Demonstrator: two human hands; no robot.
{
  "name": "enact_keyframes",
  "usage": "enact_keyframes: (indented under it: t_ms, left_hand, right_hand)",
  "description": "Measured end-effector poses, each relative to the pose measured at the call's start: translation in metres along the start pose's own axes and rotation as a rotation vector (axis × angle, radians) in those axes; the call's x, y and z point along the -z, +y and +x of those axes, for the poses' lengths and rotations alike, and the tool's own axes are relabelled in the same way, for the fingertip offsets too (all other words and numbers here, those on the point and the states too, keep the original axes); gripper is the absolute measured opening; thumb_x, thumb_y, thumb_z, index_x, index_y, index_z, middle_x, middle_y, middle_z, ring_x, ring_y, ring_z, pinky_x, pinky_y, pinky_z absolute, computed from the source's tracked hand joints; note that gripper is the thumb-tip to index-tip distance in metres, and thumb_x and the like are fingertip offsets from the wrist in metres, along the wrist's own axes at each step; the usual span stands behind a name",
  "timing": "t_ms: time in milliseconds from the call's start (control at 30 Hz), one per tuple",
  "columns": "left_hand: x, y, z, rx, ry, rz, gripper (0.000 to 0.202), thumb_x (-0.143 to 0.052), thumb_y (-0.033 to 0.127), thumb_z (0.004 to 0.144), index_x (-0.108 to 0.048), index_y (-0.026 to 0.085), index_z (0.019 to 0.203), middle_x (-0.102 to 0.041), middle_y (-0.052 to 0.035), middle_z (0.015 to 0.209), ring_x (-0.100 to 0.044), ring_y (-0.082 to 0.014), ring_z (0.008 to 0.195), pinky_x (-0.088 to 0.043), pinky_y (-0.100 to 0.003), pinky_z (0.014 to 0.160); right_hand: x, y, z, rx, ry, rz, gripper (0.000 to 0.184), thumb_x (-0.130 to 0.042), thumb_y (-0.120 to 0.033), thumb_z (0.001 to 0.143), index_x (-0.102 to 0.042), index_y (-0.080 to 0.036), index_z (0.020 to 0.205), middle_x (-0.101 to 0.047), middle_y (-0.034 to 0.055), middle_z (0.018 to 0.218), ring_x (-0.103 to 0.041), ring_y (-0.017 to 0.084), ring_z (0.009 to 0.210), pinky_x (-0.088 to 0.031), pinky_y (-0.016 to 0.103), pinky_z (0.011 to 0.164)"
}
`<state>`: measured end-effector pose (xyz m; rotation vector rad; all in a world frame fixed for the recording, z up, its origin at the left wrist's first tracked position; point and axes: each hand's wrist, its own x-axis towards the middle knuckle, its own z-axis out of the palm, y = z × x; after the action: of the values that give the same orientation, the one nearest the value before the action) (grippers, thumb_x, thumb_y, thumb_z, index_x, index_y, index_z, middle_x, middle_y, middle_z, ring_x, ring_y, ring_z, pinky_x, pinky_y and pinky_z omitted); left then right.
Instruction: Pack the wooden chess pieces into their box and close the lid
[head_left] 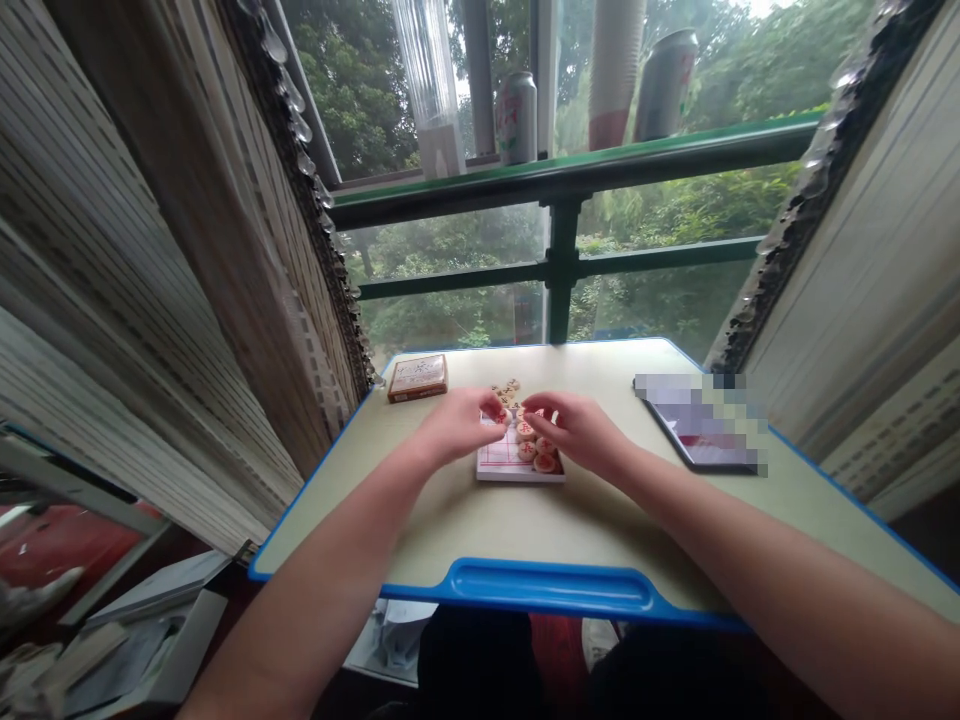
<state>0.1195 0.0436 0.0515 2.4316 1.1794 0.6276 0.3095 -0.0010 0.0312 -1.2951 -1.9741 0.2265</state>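
A small white xiangqi board (495, 456) with red grid lines lies in the middle of the table, bearing round wooden xiangqi pieces (526, 451) with red characters along its right side. At the board's far left part, my left hand (465, 422) has thumb and index finger closed about a light xiangqi piece (506, 417). From the right, my right hand (571, 428) curls over the red-marked pieces, its fingertips closed on them; the fingers partly hide which ones. Several more loose pieces (512, 385) lie on the table beyond the board.
The pale table (337, 520) has a blue rim and a blue front tray (551, 585). A brown box (417, 378) sits at back left; a tablet-like device (697, 425), partly blurred out, at right. Cans (516, 118) and stacked cups (615, 70) stand on the window ledge. Curtains flank both sides.
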Motion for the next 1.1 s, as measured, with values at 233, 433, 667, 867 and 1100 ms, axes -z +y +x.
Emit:
enact_keyframes:
  t_ms: [233,433,667,867,1100]
  left_hand:
    - [-0.011,0.009,-0.003,-0.108,0.024,0.018,0.023,-0.06,0.034,0.074,-0.069,0.019,0.088,-0.072,-0.0015,0.083,-0.063,-0.0139,0.069,-0.046,-0.022,0.06]
    - [-0.012,0.018,-0.009,-0.137,0.081,0.075,0.025,-0.06,0.037,0.076,-0.069,0.019,0.091,-0.071,-0.0028,0.082,-0.062,-0.0144,0.068,-0.045,-0.023,0.061]
    - [-0.009,0.016,-0.007,-0.276,0.084,-0.027,0.03,-0.064,0.031,0.074,-0.069,0.019,0.1,-0.069,-0.0021,0.084,-0.056,-0.0096,0.061,-0.045,-0.022,0.062]
    - [-0.01,0.015,-0.005,-0.248,0.074,-0.152,0.028,-0.062,0.031,0.075,-0.07,0.016,0.097,-0.066,-0.0018,0.077,-0.05,-0.0069,0.055,-0.042,-0.019,0.056]
    - [-0.008,0.012,-0.004,-0.085,-0.11,0.072,0.029,-0.066,0.044,0.067,-0.072,0.017,0.078,-0.066,-0.0015,0.068,-0.053,-0.0118,0.059,-0.036,-0.022,0.054]
  right_hand:
    - [0.003,0.0,0.001,-0.11,-0.064,0.1,0.019,-0.056,-0.029,0.08,-0.071,-0.017,0.085,-0.073,0.0051,0.079,-0.064,0.016,0.067,-0.047,0.026,0.062]
    - [0.006,-0.014,0.002,-0.308,-0.086,0.381,0.016,-0.061,-0.027,0.075,-0.071,-0.016,0.08,-0.068,0.0019,0.064,-0.056,0.011,0.05,-0.043,0.022,0.045]
    - [0.01,-0.011,0.005,-0.531,-0.088,0.781,0.017,-0.067,-0.022,0.068,-0.058,-0.014,0.08,-0.053,-0.0048,0.046,-0.043,0.006,0.037,-0.032,0.017,0.032]
    - [0.009,-0.004,0.005,-0.525,-0.101,0.894,0.032,-0.071,-0.021,0.065,-0.049,-0.017,0.088,-0.056,-0.006,0.05,-0.043,0.006,0.037,-0.03,0.016,0.033]
    - [0.009,0.008,0.007,-0.518,0.043,0.707,0.019,-0.064,-0.032,0.075,-0.054,-0.016,0.081,-0.057,-0.003,0.056,-0.045,0.005,0.042,-0.031,0.016,0.035]
